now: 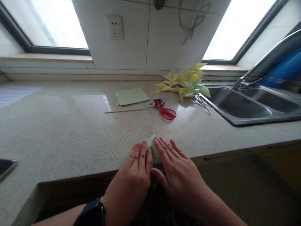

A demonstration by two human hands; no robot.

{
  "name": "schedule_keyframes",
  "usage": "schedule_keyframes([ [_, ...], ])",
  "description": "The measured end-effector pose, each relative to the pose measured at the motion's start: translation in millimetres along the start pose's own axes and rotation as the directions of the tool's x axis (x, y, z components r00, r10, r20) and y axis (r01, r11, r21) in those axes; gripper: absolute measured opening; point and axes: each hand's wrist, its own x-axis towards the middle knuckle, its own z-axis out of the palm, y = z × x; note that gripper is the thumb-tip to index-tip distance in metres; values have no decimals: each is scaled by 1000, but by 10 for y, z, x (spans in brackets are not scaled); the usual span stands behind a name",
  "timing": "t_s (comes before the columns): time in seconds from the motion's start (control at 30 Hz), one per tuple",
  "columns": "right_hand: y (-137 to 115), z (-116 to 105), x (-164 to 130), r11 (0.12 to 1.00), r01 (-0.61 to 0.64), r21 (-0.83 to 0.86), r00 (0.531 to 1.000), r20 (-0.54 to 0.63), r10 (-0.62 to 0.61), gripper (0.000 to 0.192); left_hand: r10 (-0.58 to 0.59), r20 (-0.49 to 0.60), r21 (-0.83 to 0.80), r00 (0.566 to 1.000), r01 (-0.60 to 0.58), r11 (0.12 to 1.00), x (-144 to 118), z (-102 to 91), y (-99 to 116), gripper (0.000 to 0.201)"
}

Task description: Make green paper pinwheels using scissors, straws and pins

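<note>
The left hand (136, 175) and the right hand (178, 174) are lying flat, fingers stretched out, closing around nothing but touching the paper (150, 142), which is showing pale green between them, coming to a blunt point, at the front edge of the worktop (82, 141).

Two hands (138, 171), one paper (150, 142) under the fingers (143, 150); past them, one pair of scissors (162, 110), one sink (242, 120), two windows (56, 25).

Paper (150, 141) at counter's (70, 138) front edge, scissors (165, 109) behind, pinwheels (185, 77) beside sink (237, 101).
</note>
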Motion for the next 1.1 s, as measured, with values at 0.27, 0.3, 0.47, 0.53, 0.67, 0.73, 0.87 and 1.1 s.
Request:
schedule_keyframes([
  [0.27, 146, 15, -240, 997, -12, -70, 998, -61, 8, 70, 3, 73, -38, 997, -1, 999, -37, -5, -2, 65],
  [0.3, 168, 7, -268, 997, -17, -71, 997, -72, 12, 68, 14, 83, -48, 996, -10, 999, -37, -11, -9, 65],
  [0.47, 263, -33, -338, 996, 37, -81, 996, -79, -43, 59, -60, 186, -146, 981, 88, 985, -10, -35, -164, 75],
  [0.53, 273, -43, -336, 995, 63, -80, 995, -76, -69, 57, -63, 214, -208, 975, 109, 972, 5, -33, -264, 82],
  [0.67, 245, -31, -320, 995, 68, -77, 993, -89, -75, 57, -27, 210, -316, 977, 94, 944, 31, -11, -420, 95],
  [0.73, 225, -11, -320, 996, 60, -71, 991, -113, -68, 55, -13, 194, -340, 981, 79, 937, 42, 6, -467, 97],
  [0.87, 197, 14, -334, 994, 77, -84, 977, -194, -92, 47, 1, 140, -357, 990, 49, 933, 71, 37, -554, 92],
  [1.1, 148, -28, -283, 984, 179, -14, 957, -228, -178, 43, -30, 123, -411, 992, 78, 908, 140, 16, -657, 75],
])
